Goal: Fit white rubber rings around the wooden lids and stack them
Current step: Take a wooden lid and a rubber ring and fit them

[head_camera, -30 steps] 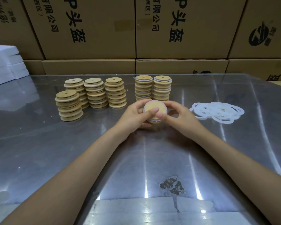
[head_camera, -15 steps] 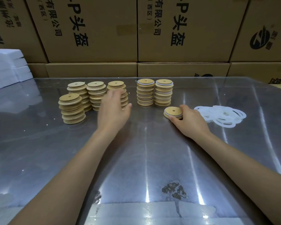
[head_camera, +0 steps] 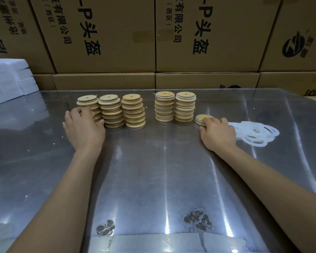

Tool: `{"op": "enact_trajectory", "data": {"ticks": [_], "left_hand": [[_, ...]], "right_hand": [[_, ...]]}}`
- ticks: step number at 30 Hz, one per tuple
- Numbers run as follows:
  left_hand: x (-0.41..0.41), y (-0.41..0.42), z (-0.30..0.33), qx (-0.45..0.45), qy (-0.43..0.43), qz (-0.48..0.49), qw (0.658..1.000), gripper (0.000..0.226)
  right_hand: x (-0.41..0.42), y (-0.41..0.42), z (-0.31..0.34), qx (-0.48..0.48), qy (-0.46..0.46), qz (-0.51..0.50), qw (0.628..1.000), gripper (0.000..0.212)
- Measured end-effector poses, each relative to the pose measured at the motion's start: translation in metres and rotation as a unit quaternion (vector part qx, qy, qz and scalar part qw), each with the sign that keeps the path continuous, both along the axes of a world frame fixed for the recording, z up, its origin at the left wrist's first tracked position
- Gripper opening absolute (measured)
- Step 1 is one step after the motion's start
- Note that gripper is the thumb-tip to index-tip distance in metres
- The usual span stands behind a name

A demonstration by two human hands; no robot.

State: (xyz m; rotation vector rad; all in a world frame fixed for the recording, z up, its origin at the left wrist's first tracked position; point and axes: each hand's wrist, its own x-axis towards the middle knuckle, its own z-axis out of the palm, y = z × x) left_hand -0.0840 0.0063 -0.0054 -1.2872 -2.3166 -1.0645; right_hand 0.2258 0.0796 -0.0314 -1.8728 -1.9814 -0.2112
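My left hand [head_camera: 84, 129] reaches over the front stack of bare round wooden lids [head_camera: 97, 117] at the left of the shiny metal worktop [head_camera: 153, 179]; my fingers [head_camera: 77, 113] curl down over its top, though my hand hides the lid beneath, so I cannot tell whether they have closed on it. My right hand [head_camera: 217, 133] rests with relaxed fingers on a single round wooden lid with a white rubber ring around its edge [head_camera: 202, 119], which lies flat on the worktop just right of the finished stacks.

Done so far, as I judge it — two stacks of wooden lids showing white ring edges [head_camera: 174, 107] stand side by side at centre, and the single ringed lid beside them appears to begin a third stack. Left to do: three further stacks of bare wooden lids [head_camera: 120, 110] stand behind and beside my left hand, none showing any white. A loose heap of flat white rubber rings [head_camera: 255, 133] lies just beyond my right hand, touching or nearly touching it. By stack count the work looks less than half finished.

Behind the worktop — a wall of brown cardboard cartons with black print [head_camera: 108, 33], and white foam blocks [head_camera: 7, 77] at far left.
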Motion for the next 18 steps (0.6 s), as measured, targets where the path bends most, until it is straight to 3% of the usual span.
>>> {"op": "enact_trajectory", "data": {"ticks": [8, 14, 18], "left_hand": [[0.000, 0.000, 0.002, 0.062, -0.030, 0.003, 0.998, 0.035], [0.002, 0.000, 0.001, 0.104, -0.002, -0.009, 0.995, 0.029], [0.006, -0.002, 0.006, 0.162, 0.026, -0.041, 0.986, 0.028]], "right_hand": [[0.002, 0.012, -0.003, -0.093, 0.003, 0.000, 0.996, 0.055], [0.005, 0.017, -0.006, -0.137, -0.007, 0.016, 0.990, 0.066], [0.004, 0.012, -0.005, -0.087, 0.011, 0.009, 0.996, 0.063]]}}
